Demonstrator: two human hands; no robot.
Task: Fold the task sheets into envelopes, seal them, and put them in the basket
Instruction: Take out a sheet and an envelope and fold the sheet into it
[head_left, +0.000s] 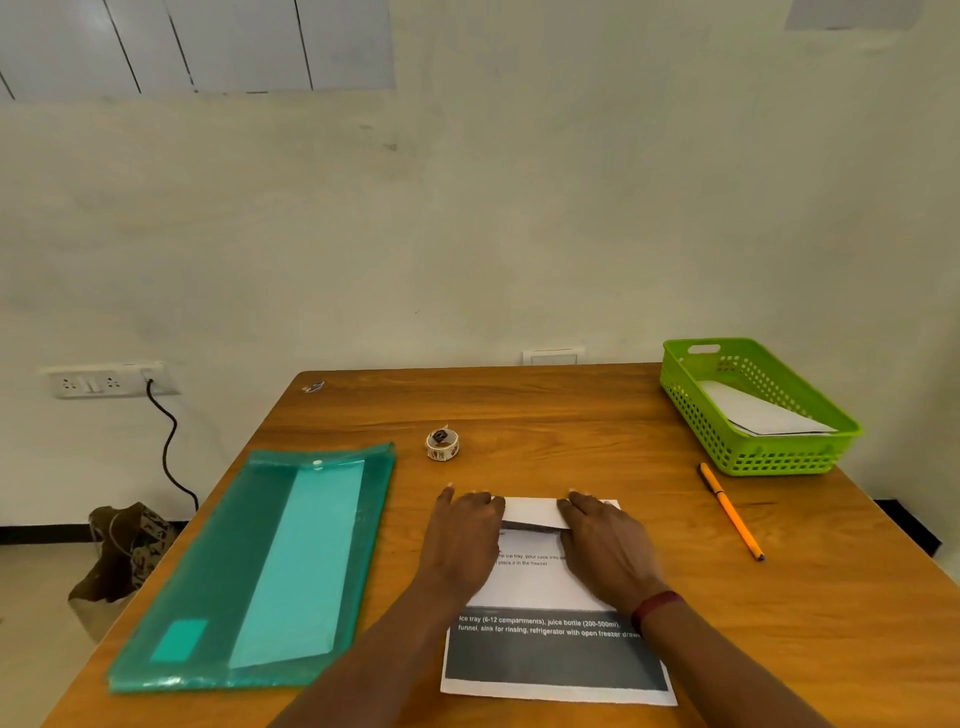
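A printed task sheet (540, 587) lies on the wooden table in front of me, its far edge folded back toward me into a narrow white flap. My left hand (465, 535) lies flat on the sheet's left side with fingers straight at the fold. My right hand (605, 545) presses flat on the right side of the flap. A green plastic basket (779, 457) stands at the back right with a folded white paper (753, 413) inside it. A small roll of patterned tape (442, 444) sits behind the sheet.
A teal transparent document folder (249, 566) holding paper lies at the left of the table (545, 405). An orange pen (731, 512) lies to the right of the sheet. A wall socket with a black cable and a brown bag are on the left, off the table.
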